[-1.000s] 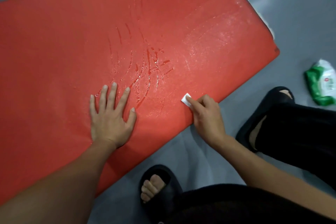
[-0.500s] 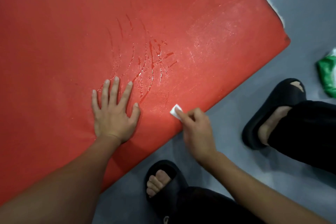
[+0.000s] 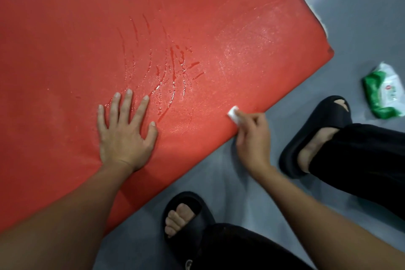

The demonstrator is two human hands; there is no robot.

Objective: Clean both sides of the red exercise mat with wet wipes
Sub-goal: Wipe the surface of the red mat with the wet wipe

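Already wet-streaked between the hands, the red padded exercise mat (image 3: 65, 39) lies under the flat, empty left hand (image 3: 125, 136); the right hand (image 3: 252, 136) pinches a small folded white wipe (image 3: 233, 114) at its near edge (underside presumably uncleaned).

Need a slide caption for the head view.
Left hand flat on red mat; right hand wipes its edge with wet wipe.

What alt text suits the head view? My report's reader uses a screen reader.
A person's right hand pinches a white wet wipe against a red exercise mat's near edge, while the left hand presses flat on it. A green wipes pack lies on the grey floor.
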